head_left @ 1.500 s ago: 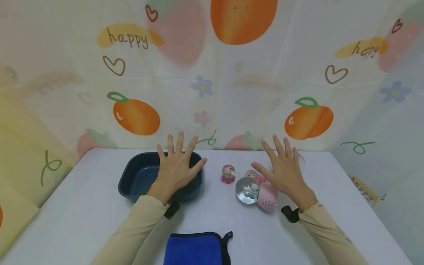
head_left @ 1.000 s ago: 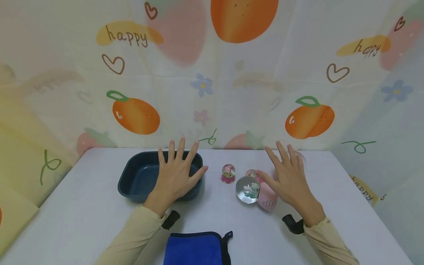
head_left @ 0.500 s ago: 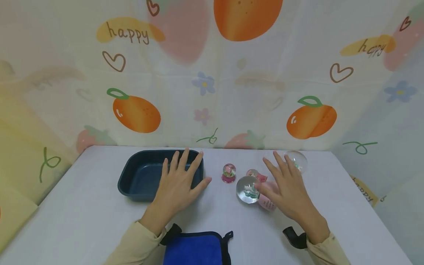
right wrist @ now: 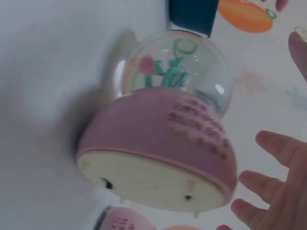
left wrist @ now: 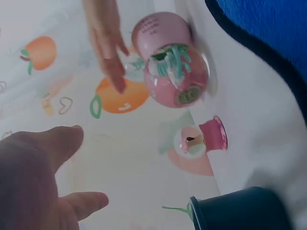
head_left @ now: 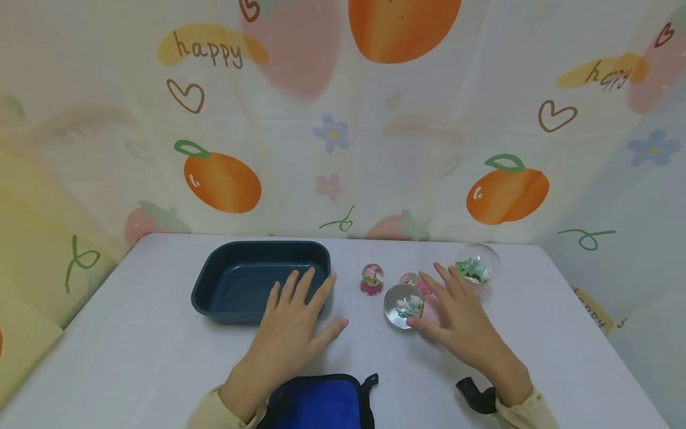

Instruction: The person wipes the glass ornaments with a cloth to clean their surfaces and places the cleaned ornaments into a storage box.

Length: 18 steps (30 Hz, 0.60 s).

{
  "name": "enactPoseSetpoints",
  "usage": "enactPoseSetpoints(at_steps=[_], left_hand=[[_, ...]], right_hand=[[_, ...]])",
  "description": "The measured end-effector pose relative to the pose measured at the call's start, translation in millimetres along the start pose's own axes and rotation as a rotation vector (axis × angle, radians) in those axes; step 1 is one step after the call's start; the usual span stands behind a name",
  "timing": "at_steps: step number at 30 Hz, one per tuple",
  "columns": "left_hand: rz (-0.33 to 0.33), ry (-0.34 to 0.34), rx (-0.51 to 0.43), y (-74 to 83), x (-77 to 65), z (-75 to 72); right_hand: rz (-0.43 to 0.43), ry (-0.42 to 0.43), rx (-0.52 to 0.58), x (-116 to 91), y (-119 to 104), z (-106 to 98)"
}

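My left hand [head_left: 286, 339], fingers spread, hovers before the near right corner of the dark blue tray [head_left: 259, 245], holding nothing. My right hand [head_left: 468, 328] is spread over a large snow globe [head_left: 403, 307] lying on its side, its pink base partly hidden under the fingers. In the right wrist view the underside of this snow globe [right wrist: 153, 179] shows near my fingertips, which do not grip it. Beside it lies a small snow globe [head_left: 410, 279] with pink trim. Another small snow globe [head_left: 371, 280] stands upright to the left. Behind my right hand is a second large snow globe [head_left: 479, 265].
A folded blue cloth [head_left: 321, 405] with black edging and a loop lies at the near edge, partly under my left wrist. The white table [head_left: 123, 345] meets a fruit-printed curtain [head_left: 354, 167] at the back. A black wrist mount [head_left: 476, 396] hangs by my right wrist.
Both hands have drawn back toward me and lowered, staying spread. The tray's right side and the large snow globe at the back right have come into fuller view.
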<state>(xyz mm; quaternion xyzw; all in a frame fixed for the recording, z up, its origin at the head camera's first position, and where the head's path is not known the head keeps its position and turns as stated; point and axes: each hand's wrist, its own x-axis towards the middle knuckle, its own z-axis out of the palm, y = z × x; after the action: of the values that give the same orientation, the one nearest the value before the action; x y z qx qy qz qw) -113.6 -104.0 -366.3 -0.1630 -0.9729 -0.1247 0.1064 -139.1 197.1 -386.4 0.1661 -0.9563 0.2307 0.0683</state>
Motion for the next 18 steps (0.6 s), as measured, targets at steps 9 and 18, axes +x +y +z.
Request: enactPoseSetpoints(at_steps=[9,18], left_hand=[[0.008,-0.075,-0.111,5.1,-13.5,-5.1],[0.071,-0.205,-0.236,2.7,-19.1,-6.7]], right_hand=[[-0.044,0.021,-0.001,-2.1,11.8,12.8],[-0.07,0.041,0.068,-2.2,17.5,21.3]])
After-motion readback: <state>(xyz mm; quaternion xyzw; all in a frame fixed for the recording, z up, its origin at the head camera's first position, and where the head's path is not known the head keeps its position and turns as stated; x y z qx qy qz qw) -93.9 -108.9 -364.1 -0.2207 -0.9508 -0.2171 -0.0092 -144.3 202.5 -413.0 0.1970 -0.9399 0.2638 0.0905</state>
